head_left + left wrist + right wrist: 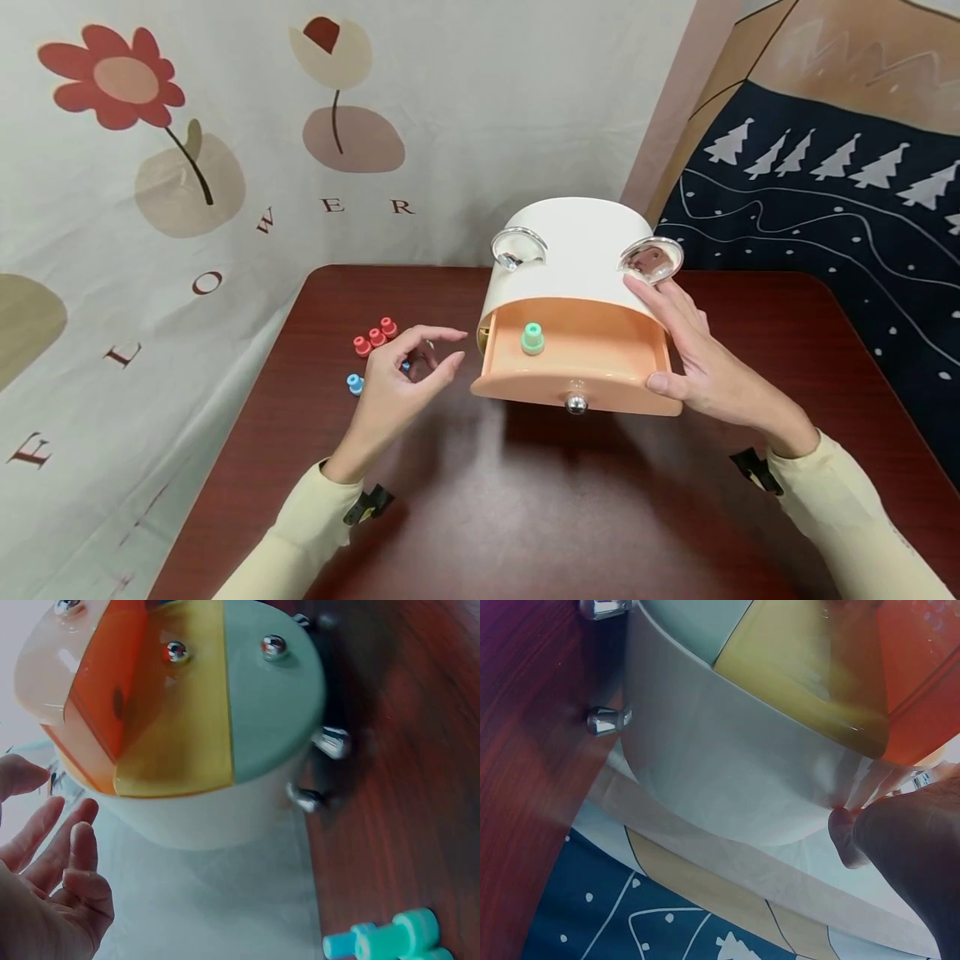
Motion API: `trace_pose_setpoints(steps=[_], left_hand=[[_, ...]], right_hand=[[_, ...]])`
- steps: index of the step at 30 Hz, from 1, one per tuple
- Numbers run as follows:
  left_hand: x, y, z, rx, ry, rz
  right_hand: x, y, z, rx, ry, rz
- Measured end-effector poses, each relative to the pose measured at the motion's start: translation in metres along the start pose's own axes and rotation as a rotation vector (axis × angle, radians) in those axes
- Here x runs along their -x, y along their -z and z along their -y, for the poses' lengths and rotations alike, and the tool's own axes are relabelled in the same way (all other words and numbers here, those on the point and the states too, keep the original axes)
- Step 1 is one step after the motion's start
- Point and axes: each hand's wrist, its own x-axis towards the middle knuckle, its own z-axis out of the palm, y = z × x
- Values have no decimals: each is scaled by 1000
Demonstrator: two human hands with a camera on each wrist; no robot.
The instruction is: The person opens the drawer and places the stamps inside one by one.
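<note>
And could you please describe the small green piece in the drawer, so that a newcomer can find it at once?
On the dark red table stands a rounded white cabinet. Its peach top drawer is pulled open. Near that drawer's left wall stands the green piece, the only piece visible inside, while red pieces stand outside on the table.

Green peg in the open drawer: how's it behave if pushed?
The green peg likely resists tipping under a light nudge: it stands upright on its wider end. Knocked over, it may roll, being round. The drawer looks smooth, so the peg could slide.
</note>
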Motion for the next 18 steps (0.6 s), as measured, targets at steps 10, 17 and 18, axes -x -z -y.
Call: trace_pose_setpoints(steps=[10,17,18], left_hand=[[21,11,26,-52,71,-91],[29,21,38,-221,225,-92],[30,22,41,-248,256,-78]], right_hand=[[0,0,-3,6,-3,-4],[0,-1,0,4,-9,-4],[0,-1,0,4,-8,-5]])
